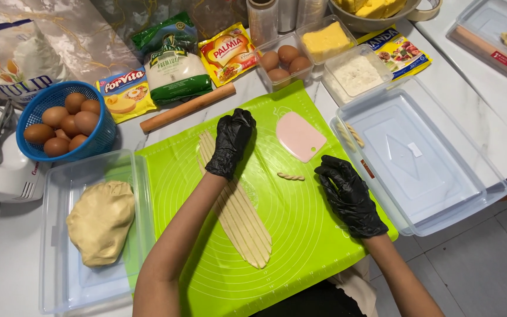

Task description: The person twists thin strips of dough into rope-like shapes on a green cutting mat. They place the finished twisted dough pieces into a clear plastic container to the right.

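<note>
A long flat sheet of pale dough cut into strips point(243, 217) lies on the green silicone mat point(300, 235). My left hand point(230, 142), in a black glove, rests its curled fingers on the far end of that sheet. My right hand point(347, 194), also black-gloved, lies palm down on the mat near its right edge, holding nothing. A small twisted dough piece point(291, 176) sits on the mat between the hands. A pink dough scraper point(299, 136) lies just beyond it.
A clear plastic box point(429, 170) at the right holds two twisted dough pieces point(352, 135). Another clear box point(60, 270) at the left holds a dough lump point(101, 221). A blue egg basket point(68, 121), rolling pin point(188, 108), ingredient packets, tubs and a white mixer point(1, 164) line the back.
</note>
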